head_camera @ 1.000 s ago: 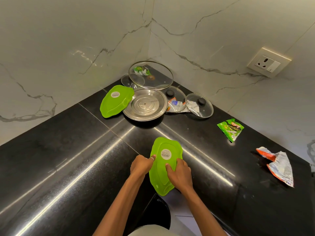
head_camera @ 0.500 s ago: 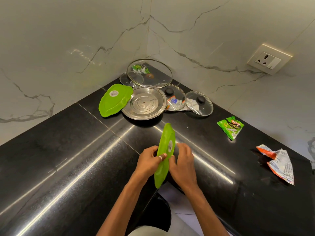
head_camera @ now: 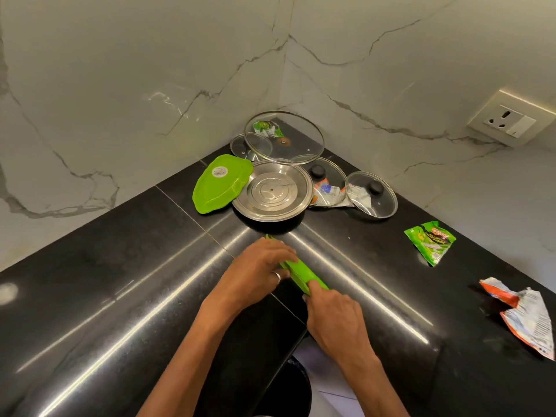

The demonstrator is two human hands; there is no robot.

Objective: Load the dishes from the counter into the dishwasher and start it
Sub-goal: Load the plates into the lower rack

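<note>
When scanned from the left: black counter point(head_camera: 90, 296), then spare green plate point(head_camera: 222, 183) lying flat, label up, right rim touching steel plate point(head_camera: 272, 191). Large glass lid point(head_camera: 284, 136) tilted up in the wall corner just behind. Nearer the camera, left hand point(head_camera: 258, 272), ring on one finger, curled over the far end of held green plate point(head_camera: 304, 273) and gripping it. Held plate turned on edge, seen as a thin strip near the counter's inner front corner; can't tell whether touching the counter. Right hand point(head_camera: 334, 317) pinching the plate's near end, fingers curled. Right of the steel plate: knobbed glass lids point(head_camera: 373, 195) with wrappers under them. Further right: green wrapper point(head_camera: 430, 242), wall socket point(head_camera: 508, 118), orange-white wrapper point(head_camera: 523, 314), all well apart from both hands.
</note>
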